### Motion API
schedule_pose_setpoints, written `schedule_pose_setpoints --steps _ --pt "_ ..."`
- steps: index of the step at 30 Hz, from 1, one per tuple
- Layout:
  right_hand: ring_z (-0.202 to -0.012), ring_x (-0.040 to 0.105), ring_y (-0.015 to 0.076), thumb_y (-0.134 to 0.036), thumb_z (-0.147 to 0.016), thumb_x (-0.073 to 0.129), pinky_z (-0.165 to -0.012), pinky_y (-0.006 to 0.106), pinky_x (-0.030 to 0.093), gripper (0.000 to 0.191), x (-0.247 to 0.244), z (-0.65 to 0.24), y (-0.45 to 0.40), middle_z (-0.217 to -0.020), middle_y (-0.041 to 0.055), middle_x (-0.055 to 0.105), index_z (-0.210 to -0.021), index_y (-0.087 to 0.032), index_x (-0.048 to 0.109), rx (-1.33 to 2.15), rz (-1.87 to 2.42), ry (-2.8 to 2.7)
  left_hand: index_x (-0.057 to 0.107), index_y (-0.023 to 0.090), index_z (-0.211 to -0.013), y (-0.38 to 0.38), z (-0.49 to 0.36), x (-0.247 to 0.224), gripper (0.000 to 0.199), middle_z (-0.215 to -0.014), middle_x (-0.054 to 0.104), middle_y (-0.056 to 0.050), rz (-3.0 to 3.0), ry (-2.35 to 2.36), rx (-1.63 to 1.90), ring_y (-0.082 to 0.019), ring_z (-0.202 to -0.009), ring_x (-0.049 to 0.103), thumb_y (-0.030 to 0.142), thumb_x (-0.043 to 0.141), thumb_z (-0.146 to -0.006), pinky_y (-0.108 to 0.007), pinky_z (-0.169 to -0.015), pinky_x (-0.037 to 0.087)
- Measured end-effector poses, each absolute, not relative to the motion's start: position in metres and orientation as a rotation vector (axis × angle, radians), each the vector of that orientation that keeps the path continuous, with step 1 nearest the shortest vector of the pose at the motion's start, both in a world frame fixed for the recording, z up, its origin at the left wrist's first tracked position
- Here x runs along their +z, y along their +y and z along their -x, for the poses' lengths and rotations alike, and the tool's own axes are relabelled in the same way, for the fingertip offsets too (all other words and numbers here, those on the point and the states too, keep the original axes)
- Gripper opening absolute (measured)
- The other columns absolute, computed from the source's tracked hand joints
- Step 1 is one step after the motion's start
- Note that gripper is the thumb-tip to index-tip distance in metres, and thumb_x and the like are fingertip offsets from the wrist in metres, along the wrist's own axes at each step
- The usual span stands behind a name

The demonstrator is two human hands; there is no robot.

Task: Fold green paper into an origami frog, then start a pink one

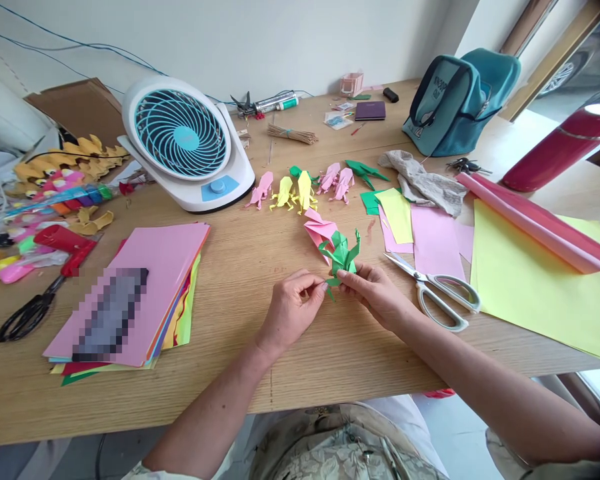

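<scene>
A green origami frog (343, 255) of folded paper is held between my two hands above the table. My left hand (296, 301) pinches one of its thin legs at the lower left. Wrapped round the body from the right is my right hand (375, 290), its thumb on top of the paper. Just behind lies a pink folded paper piece (321, 230). Farther back stands a row of finished origami figures: a pink one (261, 190), yellow ones (305, 190), more pink ones (343, 183) and a dark green one (365, 172).
White-handled scissors (443, 290) lie right of my hands, near cut paper pieces (437, 237) and yellow sheets (540, 293). A paper stack (165, 267) is at left, with a fan (185, 147) behind. A teal bag (460, 100) and red bottle (560, 147) stand back right.
</scene>
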State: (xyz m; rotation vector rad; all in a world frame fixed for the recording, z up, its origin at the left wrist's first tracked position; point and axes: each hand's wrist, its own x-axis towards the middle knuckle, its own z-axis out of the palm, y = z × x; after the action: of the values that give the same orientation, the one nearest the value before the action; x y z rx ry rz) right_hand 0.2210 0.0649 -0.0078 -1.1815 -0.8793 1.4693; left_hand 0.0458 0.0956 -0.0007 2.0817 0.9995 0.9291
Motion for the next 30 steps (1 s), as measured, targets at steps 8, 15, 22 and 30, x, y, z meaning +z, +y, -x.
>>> schedule_pose_setpoints --steps 8,15,22,30 --pt "-0.071 0.057 0.0138 -0.057 -0.062 0.084 -0.072 0.028 0.045 0.041 -0.006 -0.225 0.063 -0.074 0.0009 0.065 -0.073 -0.020 0.070 1.561 1.207 -0.764 0.058 0.017 -0.065 0.096 -0.045 0.004 0.022 -0.065 0.054 0.002 -1.934 0.999 0.819 -0.010 -0.063 0.048 0.017 0.054 -0.087 -0.023 -0.061 0.036" --pt "-0.068 0.055 0.0119 -0.058 -0.063 0.083 -0.067 0.026 0.045 0.044 -0.005 -0.227 0.065 -0.074 0.0016 0.066 -0.079 -0.019 0.074 1.604 1.184 -0.829 0.049 0.017 -0.063 0.102 -0.044 -0.001 0.027 -0.061 0.043 0.004 -1.789 0.936 0.684 -0.010 -0.062 0.041 0.028 0.054 -0.088 -0.024 -0.061 0.034" --pt "-0.067 0.052 0.0130 -0.049 -0.065 0.084 -0.066 0.029 0.042 0.038 -0.007 -0.231 0.067 -0.073 0.0009 0.064 -0.083 -0.018 0.074 1.550 1.165 -1.015 0.044 0.019 -0.063 0.102 -0.044 -0.005 0.029 -0.063 0.040 0.004 -1.778 0.875 0.714 -0.010 -0.062 0.038 0.029 0.055 -0.088 -0.024 -0.059 0.032" --pt "-0.077 0.055 0.0161 -0.041 -0.070 0.082 -0.076 0.031 0.042 0.027 -0.012 -0.229 0.067 -0.078 -0.0001 0.064 -0.084 -0.020 0.072 1.492 1.094 -1.194 0.039 0.019 -0.062 0.099 -0.046 -0.007 0.033 -0.062 0.035 0.005 -1.709 0.828 0.692 -0.010 -0.061 0.033 0.030 0.052 -0.090 -0.024 -0.058 0.029"
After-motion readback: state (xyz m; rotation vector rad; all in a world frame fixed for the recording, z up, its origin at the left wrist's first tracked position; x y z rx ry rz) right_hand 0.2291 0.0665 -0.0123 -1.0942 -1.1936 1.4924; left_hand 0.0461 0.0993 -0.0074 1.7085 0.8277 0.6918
